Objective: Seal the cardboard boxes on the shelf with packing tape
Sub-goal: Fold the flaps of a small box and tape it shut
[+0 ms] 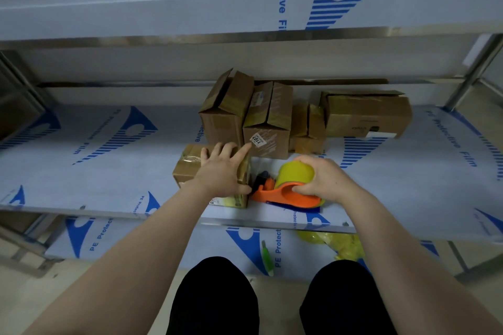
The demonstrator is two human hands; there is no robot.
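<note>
A small cardboard box (187, 168) lies at the front of the middle shelf (109, 179), with glossy tape across its top. My left hand (223, 168) rests flat on it, fingers spread and thumb against its right side. Just right of the box is an orange tape dispenser (283, 194) carrying a yellow tape roll (295, 173). My right hand (326, 179) grips the dispenser around the roll, its nose touching the box's right side. Behind stand more boxes: an open-flapped one (223, 114), a labelled one (268, 128), a small one (309, 128) and a wide one (367, 114).
The shelves are steel, covered with white and blue protective film. On the lower shelf (168, 247) lie a green-handled tool (267, 257) and crumpled yellow material (343, 246). A steel upright (471, 76) stands at the right. My knees in black fill the bottom.
</note>
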